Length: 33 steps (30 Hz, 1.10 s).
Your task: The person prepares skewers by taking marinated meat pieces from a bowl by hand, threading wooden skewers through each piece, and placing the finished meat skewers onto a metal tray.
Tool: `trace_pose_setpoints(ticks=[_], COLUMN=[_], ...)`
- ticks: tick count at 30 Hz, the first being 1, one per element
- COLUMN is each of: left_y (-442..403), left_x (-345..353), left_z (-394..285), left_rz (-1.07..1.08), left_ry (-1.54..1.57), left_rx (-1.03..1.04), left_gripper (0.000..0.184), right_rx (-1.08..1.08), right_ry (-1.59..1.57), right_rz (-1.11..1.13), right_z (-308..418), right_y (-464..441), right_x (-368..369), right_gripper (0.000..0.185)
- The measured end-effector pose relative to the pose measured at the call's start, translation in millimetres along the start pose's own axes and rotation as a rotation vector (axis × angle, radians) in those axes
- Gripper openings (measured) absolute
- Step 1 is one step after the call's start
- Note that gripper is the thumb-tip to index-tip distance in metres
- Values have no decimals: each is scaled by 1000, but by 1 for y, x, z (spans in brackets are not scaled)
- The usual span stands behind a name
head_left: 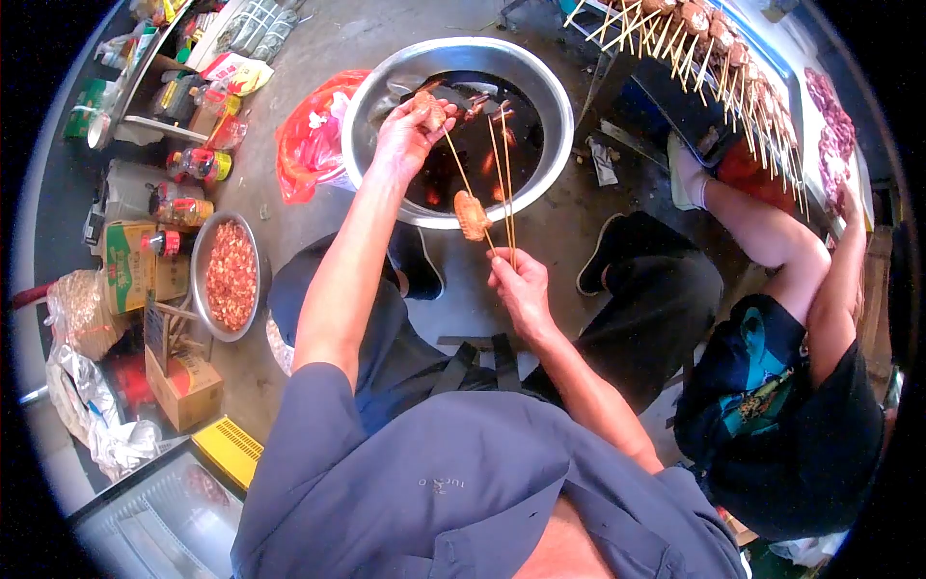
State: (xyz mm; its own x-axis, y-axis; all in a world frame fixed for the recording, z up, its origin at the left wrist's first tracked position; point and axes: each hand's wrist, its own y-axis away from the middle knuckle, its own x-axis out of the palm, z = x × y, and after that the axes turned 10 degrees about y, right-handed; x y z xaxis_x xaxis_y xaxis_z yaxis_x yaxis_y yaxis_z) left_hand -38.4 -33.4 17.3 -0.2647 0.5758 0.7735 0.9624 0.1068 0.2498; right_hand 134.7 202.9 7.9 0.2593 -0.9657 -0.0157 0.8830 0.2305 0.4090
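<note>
Over the large metal basin (558, 159) of dark liquid with meat pieces in it, my left hand (410, 135) is closed on a piece of meat (431, 113) at the upper end of a wooden skewer. Lower on that skewer sits a wing-like piece of meat (472, 216), just above the basin's near rim. My right hand (521, 288) pinches the lower ends of several thin wooden skewers (508, 183); two of them stand up bare over the basin.
A red plastic bag (304, 140) lies left of the basin. A bowl of reddish pieces (231, 275), bottles (200, 165) and boxes (183, 391) are at left. Many meat skewers (719, 58) line the upper-right table. Another person (781, 386) sits at right, a hand near raw meat.
</note>
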Motion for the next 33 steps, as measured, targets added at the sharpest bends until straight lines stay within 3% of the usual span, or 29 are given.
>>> trace_pose_setpoints(ticks=[18, 33], left_y=[9, 49], left_x=[7, 19], left_z=[13, 55], left_rz=[-51, 12], left_ry=[-212, -201], left_rx=[-179, -254], left_gripper=[28, 29], right_rx=[47, 65], right_ry=[-49, -139], right_rz=[-64, -203], right_z=[-1, 12], right_y=[6, -15], right_x=[4, 12], right_gripper=[22, 20])
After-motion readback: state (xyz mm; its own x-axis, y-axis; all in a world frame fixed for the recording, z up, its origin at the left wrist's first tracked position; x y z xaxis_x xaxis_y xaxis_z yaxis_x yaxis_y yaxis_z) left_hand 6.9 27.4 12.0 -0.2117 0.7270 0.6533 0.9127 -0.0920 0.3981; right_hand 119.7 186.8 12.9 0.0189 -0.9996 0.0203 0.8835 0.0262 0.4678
